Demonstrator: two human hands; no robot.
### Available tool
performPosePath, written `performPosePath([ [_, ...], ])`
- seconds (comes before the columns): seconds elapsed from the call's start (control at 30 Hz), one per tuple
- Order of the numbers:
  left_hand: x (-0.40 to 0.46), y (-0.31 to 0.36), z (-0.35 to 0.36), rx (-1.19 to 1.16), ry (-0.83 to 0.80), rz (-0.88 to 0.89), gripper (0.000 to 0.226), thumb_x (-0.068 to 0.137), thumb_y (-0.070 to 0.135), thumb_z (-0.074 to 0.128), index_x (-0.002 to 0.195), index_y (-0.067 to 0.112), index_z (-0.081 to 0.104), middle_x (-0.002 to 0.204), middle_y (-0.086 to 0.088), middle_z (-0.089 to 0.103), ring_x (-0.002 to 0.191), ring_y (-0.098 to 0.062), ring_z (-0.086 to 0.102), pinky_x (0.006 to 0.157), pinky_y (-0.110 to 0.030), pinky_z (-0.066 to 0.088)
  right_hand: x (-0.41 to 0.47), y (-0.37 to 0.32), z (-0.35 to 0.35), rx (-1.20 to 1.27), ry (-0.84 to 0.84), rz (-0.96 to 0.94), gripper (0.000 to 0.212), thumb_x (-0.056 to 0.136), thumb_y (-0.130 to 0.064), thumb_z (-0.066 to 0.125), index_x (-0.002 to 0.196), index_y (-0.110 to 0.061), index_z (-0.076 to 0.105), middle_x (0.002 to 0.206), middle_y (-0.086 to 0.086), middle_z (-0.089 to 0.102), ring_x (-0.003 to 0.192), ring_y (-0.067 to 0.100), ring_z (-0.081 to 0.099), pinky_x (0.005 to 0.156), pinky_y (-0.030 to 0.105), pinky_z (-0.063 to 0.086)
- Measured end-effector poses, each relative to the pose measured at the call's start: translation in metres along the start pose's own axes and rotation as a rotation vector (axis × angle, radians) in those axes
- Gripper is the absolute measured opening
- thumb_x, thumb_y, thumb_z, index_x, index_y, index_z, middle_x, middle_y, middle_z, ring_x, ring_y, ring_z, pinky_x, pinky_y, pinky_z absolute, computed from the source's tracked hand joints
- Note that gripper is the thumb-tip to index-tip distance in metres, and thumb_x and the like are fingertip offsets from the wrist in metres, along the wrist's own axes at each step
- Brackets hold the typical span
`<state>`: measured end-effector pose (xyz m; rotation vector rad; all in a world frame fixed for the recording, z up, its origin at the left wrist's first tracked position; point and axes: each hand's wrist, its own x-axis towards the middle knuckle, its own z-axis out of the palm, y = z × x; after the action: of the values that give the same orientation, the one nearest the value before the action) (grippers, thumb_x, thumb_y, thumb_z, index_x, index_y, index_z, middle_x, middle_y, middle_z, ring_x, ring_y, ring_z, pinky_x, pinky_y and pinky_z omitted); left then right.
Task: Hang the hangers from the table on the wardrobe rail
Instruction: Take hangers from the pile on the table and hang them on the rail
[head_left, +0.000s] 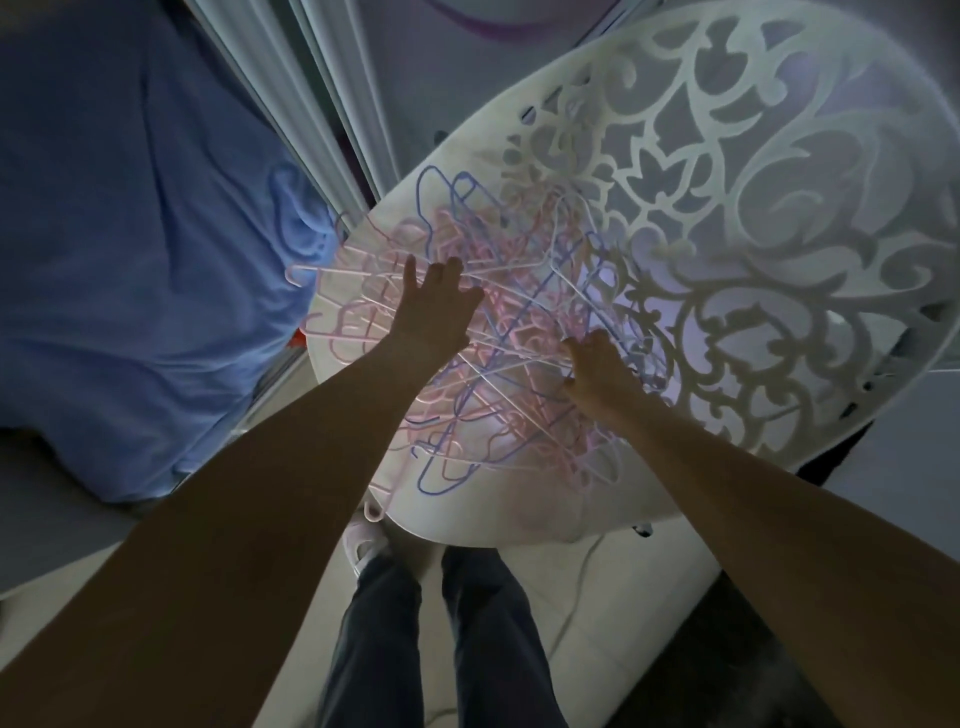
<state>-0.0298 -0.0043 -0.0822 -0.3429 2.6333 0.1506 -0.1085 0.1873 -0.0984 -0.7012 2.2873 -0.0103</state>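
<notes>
Tangled hangers (483, 332) piled on table (727, 208). Left hand (436, 306) lies spread on the pile, likely pinning it; right hand (597, 369) curls into the wires, apparently gripping one to tug free. None hung yet.

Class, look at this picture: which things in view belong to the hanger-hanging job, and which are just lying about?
Job: hangers, table, left hand, right hand.

Lying about: blue cloth, white cable on the floor.
</notes>
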Motion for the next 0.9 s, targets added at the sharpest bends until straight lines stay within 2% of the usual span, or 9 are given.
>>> performPosePath([
  [0.07,0.004,-0.001,0.002,0.019,0.01,-0.008,0.068,0.084,0.03,0.067,0.14,0.013,0.032,0.147,-0.021,0.023,0.138,-0.036,0.025,0.115,-0.057,0.011,0.006,0.001,0.005,-0.061,0.071,0.008,0.039,0.094,-0.009,0.045,0.133,-0.01,0.042,0.133,0.02,0.036,0.121,0.033,0.044,0.093,0.038,0.044],
  [0.17,0.005,-0.003,0.002,0.025,0.022,-0.005,0.081,0.078,0.035,0.072,0.14,0.011,0.027,0.142,-0.022,0.027,0.132,-0.037,0.03,0.111,-0.053,0.022,0.009,0.003,0.005,-0.122,0.119,0.013,0.031,0.097,-0.012,0.039,0.127,-0.006,0.046,0.128,0.02,0.044,0.12,0.032,0.047,0.093,0.038,0.044],
  [0.27,0.002,-0.004,-0.003,-0.03,0.071,0.01,0.084,0.072,0.035,0.077,0.137,0.015,0.028,0.135,-0.02,0.032,0.121,-0.036,0.037,0.095,-0.049,0.038,0.009,0.005,0.003,-0.101,0.126,0.017,0.029,0.097,-0.014,0.043,0.122,-0.001,0.051,0.12,0.021,0.05,0.114,0.033,0.05,0.091,0.037,0.044],
  [0.4,-0.008,-0.005,-0.01,-0.108,0.08,0.024,0.094,0.07,0.041,0.076,0.143,0.019,0.022,0.129,-0.014,0.041,0.118,-0.032,0.043,0.096,-0.044,0.037,0.004,0.003,0.0,-0.063,0.132,0.04,0.028,0.097,-0.018,0.044,0.117,0.0,0.053,0.117,0.021,0.052,0.113,0.033,0.049,0.089,0.038,0.045],
  [0.5,-0.018,-0.008,-0.015,-0.107,0.093,0.01,0.104,0.07,0.048,0.073,0.148,0.014,0.015,0.125,-0.014,0.046,0.114,-0.031,0.048,0.095,-0.041,0.038,-0.001,-0.003,-0.007,-0.093,0.17,0.038,0.032,0.096,-0.022,0.046,0.121,-0.001,0.05,0.118,0.02,0.052,0.115,0.033,0.048,0.091,0.04,0.045],
  [0.63,-0.034,-0.016,-0.026,-0.231,0.01,-0.06,0.095,0.072,0.05,0.072,0.145,0.013,0.023,0.133,-0.013,0.042,0.122,-0.031,0.048,0.097,-0.04,0.041,-0.007,-0.016,-0.022,-0.1,0.195,0.032,0.034,0.096,-0.023,0.046,0.123,-0.002,0.048,0.121,0.019,0.051,0.118,0.032,0.044,0.091,0.038,0.044],
  [0.8,-0.058,-0.028,-0.05,-0.265,0.056,-0.037,0.094,0.07,0.052,0.072,0.143,0.016,0.024,0.131,-0.01,0.046,0.11,-0.031,0.057,0.087,-0.039,0.046,-0.025,-0.034,-0.051,-0.157,0.168,-0.023,0.03,0.095,-0.021,0.049,0.116,0.0,0.053,0.115,0.019,0.056,0.115,0.032,0.048,0.089,0.035,0.043],
  [0.9,-0.074,-0.031,-0.073,-0.24,0.072,-0.032,0.094,0.07,0.052,0.072,0.142,0.015,0.024,0.13,-0.009,0.047,0.106,-0.033,0.059,0.082,-0.038,0.045,-0.04,-0.045,-0.071,-0.212,0.126,-0.017,0.032,0.093,-0.024,0.052,0.114,0.0,0.056,0.114,0.018,0.059,0.114,0.033,0.051,0.095,0.034,0.041],
])
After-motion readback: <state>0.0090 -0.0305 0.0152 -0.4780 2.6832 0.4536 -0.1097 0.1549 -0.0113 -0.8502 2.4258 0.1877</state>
